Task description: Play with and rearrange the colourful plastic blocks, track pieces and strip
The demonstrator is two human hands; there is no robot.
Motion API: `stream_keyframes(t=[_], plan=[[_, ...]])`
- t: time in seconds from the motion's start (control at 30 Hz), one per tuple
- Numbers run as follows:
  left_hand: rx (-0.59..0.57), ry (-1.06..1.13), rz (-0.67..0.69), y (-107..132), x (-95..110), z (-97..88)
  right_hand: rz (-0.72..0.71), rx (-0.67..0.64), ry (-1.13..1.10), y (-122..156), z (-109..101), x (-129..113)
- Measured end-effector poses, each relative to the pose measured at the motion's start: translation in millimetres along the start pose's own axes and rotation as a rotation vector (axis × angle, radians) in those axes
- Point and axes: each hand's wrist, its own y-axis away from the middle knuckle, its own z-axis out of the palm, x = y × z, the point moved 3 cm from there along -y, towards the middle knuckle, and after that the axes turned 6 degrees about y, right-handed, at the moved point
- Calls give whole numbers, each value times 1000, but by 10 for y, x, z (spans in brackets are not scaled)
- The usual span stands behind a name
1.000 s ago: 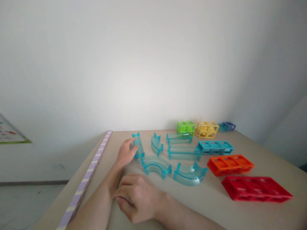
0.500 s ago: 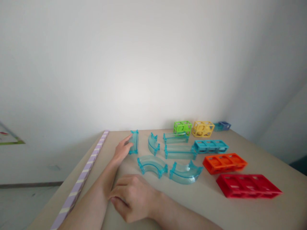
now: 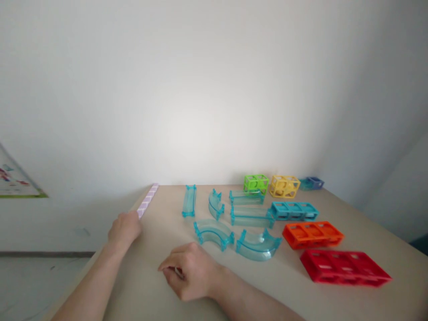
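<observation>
My left hand (image 3: 125, 229) is closed over a purple-and-white striped strip (image 3: 149, 199) along the table's left side. The fingertips are hidden, and hand and forearm cover the strip's near part. My right hand (image 3: 190, 269) rests in the middle front, its thumb and fingers curled together with nothing visible in them. Just beyond it lie a curved clear-blue track piece (image 3: 214, 232) and another curved piece (image 3: 259, 245). A straight clear-blue track piece (image 3: 189, 200) lies flat farther back, apart from both hands, beside a smaller curved piece (image 3: 216, 205).
Two straight clear-blue tracks lie near the middle, one being this piece (image 3: 250, 217). On the right are red (image 3: 346, 267), orange (image 3: 312, 235) and turquoise (image 3: 294, 211) block frames. Green (image 3: 256, 183), yellow (image 3: 285, 186) and dark blue (image 3: 314, 183) frames stand near the wall (image 3: 214, 89).
My left hand has let go of the straight clear-blue track and moved left and nearer, onto the striped strip. My right hand stays almost in place. The view has shifted slightly.
</observation>
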Motion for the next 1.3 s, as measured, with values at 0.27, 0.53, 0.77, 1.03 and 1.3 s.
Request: stream_keyframes(t=[0.27,0.53,0.77,1.03,1.3], plan=[[449,-104,410,128,-71,-439,84,18,-105,6,9,-18],[760,363,991,567,412,-481,666,-17,-1474,-45,181,183],[609,286,1329,914,577,-284,589,-83,-1724,-61,-51,85],[142,1556,179,288,810,-269,671,54,-1665,-69,14,1],[-243,1744,18,-152,1431,-791,631,82,-1628,-75,25,26]])
